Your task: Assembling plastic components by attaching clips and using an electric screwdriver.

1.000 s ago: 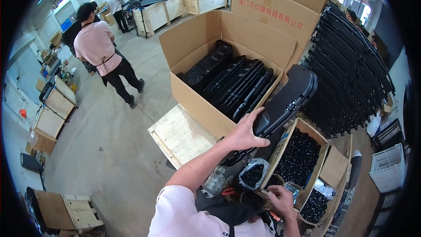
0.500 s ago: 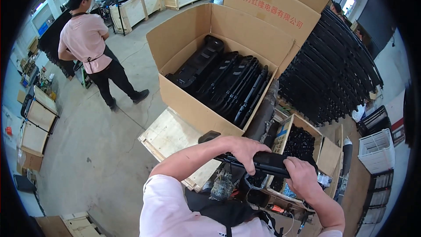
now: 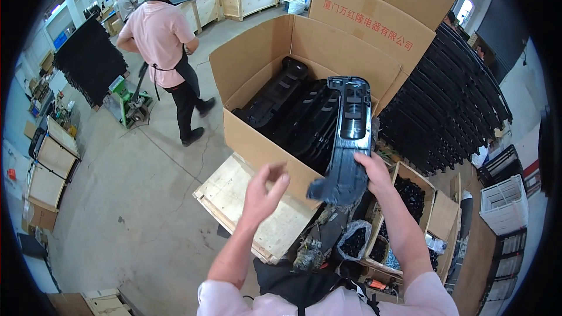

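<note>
A long black plastic housing (image 3: pixel 350 146), with a ribbed recess at its far end, is tilted up above the near right side of a large cardboard box (image 3: pixel 263 150). My right hand (image 3: pixel 374 173) grips its right edge, thumb on the face toward me. My left hand (image 3: pixel 264 193) is off the housing, in the air by the box's near wall, fingers partly curled and apart from the thumb, holding nothing. Inside the box several similar black housings (image 3: pixel 278 95) stand in a row on edge. The held housing covers the row's right end.
The box rests by a pale wooden crate (image 3: pixel 246 190). Small black parts fill a wooden bin (image 3: pixel 410 199) and a plastic bag (image 3: pixel 355 240) at right. Black panels (image 3: pixel 442 93) are stacked behind. A person in pink (image 3: pixel 158 41) stands near a green pallet truck (image 3: pixel 126 102) at far left.
The housing has swung from lying across in both hands to upright at the box, in my right hand alone. My left hand has let go and moved left. The person in pink has stepped right.
</note>
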Tool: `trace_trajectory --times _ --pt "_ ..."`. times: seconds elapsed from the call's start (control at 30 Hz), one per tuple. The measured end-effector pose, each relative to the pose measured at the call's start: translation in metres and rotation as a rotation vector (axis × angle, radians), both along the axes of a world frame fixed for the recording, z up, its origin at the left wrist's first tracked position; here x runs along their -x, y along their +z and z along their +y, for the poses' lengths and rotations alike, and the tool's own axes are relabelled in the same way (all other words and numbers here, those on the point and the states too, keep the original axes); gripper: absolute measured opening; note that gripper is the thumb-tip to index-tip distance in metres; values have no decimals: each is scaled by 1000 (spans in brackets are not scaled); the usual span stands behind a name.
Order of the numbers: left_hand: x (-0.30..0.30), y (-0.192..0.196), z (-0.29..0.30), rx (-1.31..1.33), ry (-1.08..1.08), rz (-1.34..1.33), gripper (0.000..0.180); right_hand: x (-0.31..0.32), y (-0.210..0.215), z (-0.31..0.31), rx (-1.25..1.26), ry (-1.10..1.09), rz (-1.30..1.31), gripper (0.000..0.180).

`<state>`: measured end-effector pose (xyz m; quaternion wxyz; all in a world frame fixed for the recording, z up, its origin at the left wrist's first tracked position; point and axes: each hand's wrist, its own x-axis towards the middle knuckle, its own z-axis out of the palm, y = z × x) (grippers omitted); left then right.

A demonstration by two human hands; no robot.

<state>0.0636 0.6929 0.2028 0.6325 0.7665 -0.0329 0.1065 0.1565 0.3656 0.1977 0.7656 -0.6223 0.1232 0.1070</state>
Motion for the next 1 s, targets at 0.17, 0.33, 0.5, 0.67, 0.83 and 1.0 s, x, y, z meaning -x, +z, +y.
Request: trace_trajectory --times 0.17,0.33,0.5,0.67,0.83,1.0 --pt "86 -132 12 -211 34 230 31 -109 -60 58 146 -202 -64 46" --pt "133 -166 26 -460 -248 324 31 -177 -79 76 215 -356 5 61" --pt "124 -157 47 -497 -175 324 30 -188 -85 117 415 -503 78 73" --pt "91 -149 69 -522 -71 242 28 -152 -54 130 648 -143 258 85" --pt "19 -128 70 -427 48 111 26 -118 -47 68 1172 138 -95 67" --pt "-101 -89 74 -541 169 -151 26 -32 -26 -4 829 155 -124 46"
